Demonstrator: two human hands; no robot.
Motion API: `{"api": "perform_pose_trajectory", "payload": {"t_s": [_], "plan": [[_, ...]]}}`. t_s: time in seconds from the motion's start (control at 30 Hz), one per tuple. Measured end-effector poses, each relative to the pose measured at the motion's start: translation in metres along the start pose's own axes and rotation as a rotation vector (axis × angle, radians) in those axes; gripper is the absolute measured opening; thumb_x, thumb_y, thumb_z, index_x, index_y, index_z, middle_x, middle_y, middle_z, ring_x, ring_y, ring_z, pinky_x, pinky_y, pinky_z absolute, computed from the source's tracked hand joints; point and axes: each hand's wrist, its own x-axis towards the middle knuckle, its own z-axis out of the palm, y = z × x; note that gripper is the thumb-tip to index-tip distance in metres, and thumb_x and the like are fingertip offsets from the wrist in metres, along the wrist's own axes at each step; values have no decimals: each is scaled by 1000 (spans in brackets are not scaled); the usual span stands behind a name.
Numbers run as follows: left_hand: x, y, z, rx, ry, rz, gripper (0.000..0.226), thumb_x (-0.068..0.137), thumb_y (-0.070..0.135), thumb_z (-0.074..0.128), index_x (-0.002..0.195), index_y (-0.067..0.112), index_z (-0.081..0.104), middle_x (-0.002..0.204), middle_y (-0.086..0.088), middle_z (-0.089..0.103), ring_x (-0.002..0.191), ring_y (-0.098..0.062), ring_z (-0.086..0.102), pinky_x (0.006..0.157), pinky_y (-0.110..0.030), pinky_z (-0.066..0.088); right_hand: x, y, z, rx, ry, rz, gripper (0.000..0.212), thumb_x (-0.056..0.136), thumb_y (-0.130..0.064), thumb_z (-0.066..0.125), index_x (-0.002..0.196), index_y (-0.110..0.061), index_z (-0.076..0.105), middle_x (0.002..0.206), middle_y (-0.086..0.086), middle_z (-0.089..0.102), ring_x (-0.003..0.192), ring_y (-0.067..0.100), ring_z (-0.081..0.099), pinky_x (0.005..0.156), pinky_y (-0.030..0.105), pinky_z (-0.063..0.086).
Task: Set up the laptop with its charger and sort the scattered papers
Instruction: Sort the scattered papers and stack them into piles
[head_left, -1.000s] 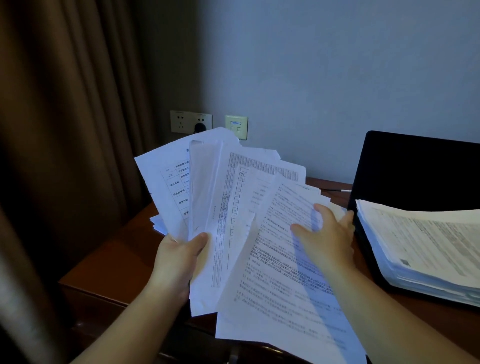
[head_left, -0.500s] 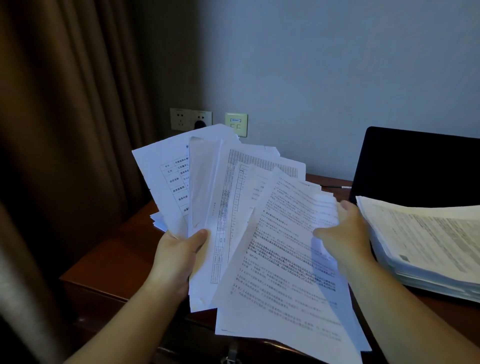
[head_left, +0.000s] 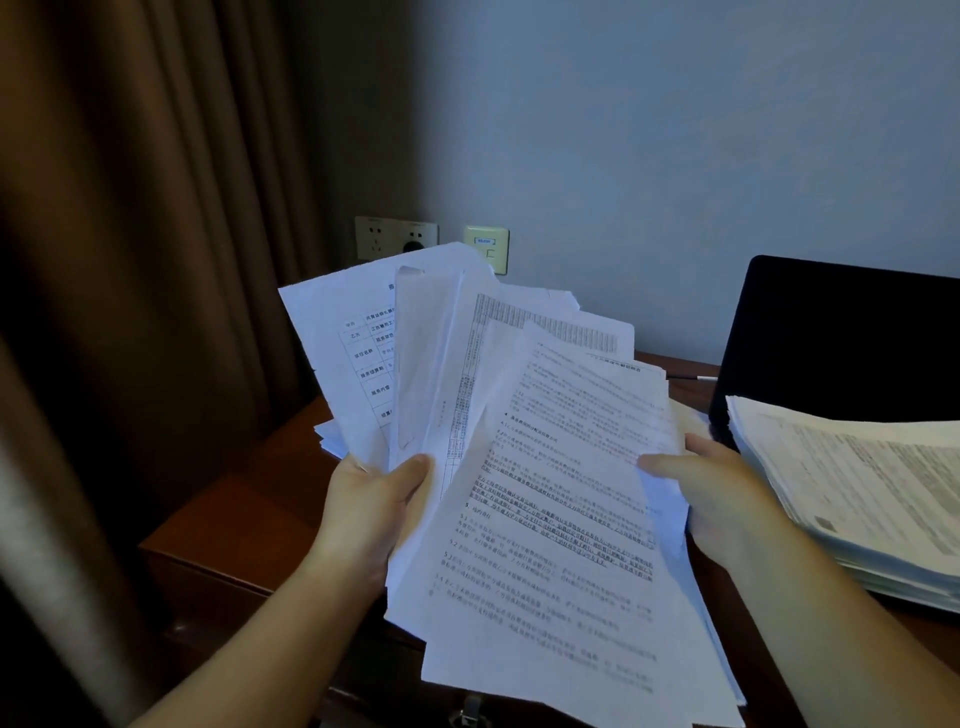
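I hold a fanned bundle of printed white papers (head_left: 524, 415) upright above the desk. My left hand (head_left: 371, 512) grips the bundle's lower left, thumb across the front sheets. My right hand (head_left: 714, 501) pinches the right edge of the front text sheet (head_left: 561, 545), thumb on top and fingers hidden behind. A black open laptop (head_left: 841, 343) stands at the right, and a thick stack of papers (head_left: 852, 493) lies over its lower half. A dark plug sits in the wall socket (head_left: 396, 243).
The brown wooden desk (head_left: 228, 535) has its left corner and front edge below my hands. A few more sheets (head_left: 327, 434) lie on it behind the bundle. Brown curtains (head_left: 130, 312) hang at the left. A pen (head_left: 693, 377) lies near the wall.
My right hand slid from the face of the front sheet to its right edge and now pinches it. The sheets have drawn closer together; the left hand kept its grip.
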Motion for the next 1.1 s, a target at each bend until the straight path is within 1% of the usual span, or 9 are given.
{"api": "perform_pose_trajectory", "payload": {"t_s": [0.03,0.17,0.37,0.57,0.67,0.77,0.9,1.03,1.1], "plan": [[1,0,0,-13,-10,-13,33,97,-5,60,118,19,68,106,-16,78,91,-41,76,74,-55,61,-3,-2,1,61,-62,-5,52,84,2,75,131,-16,64,123,7,72,112,30,68,104,51,50],[2,4,3,-70,-76,-32,41,96,-10,58,123,20,66,109,-19,76,95,-45,74,79,-63,59,-5,1,-2,132,-224,-6,43,96,4,58,131,-21,64,125,4,72,117,30,67,106,52,47],[8,1,6,-49,-186,-46,49,95,-16,51,129,16,65,120,-21,73,106,-47,71,91,-72,52,-1,15,-6,213,-154,-58,45,98,3,50,138,-16,60,133,9,67,121,34,64,95,50,50],[14,-1,7,19,-224,-79,41,97,-15,47,124,8,68,114,-26,73,102,-47,72,87,-65,57,-2,17,-6,220,-140,-89,49,96,4,52,140,-17,57,131,7,68,120,34,65,95,51,52],[19,1,8,45,-239,-64,41,92,-17,53,123,4,69,112,-28,73,97,-46,73,78,-58,61,-3,18,-5,188,-129,-97,43,97,3,54,133,-20,63,130,5,69,120,31,65,101,51,49],[20,4,11,46,-244,-69,42,88,-16,63,124,5,68,109,-24,75,92,-42,75,69,-52,63,-11,13,-1,160,-154,-105,40,97,3,54,124,-22,67,125,3,72,114,26,68,97,48,50],[19,0,10,29,-231,-98,52,75,-3,77,125,9,68,111,-23,75,95,-43,75,71,-54,62,-15,15,-1,119,-101,-132,35,97,2,55,118,-22,71,121,1,74,114,27,68,99,49,49],[22,-4,4,-16,-159,-81,29,95,-1,63,122,9,69,109,-22,76,90,-39,75,77,-54,63,-16,17,0,34,-21,-126,28,98,-1,59,113,-21,72,116,-2,75,113,27,68,98,47,51],[23,-5,2,-15,-152,-85,27,98,0,60,122,8,69,107,-22,76,87,-37,76,74,-52,64,-18,17,3,13,-19,-150,29,98,-1,60,107,-25,73,111,-7,77,111,23,68,93,43,52]]}}
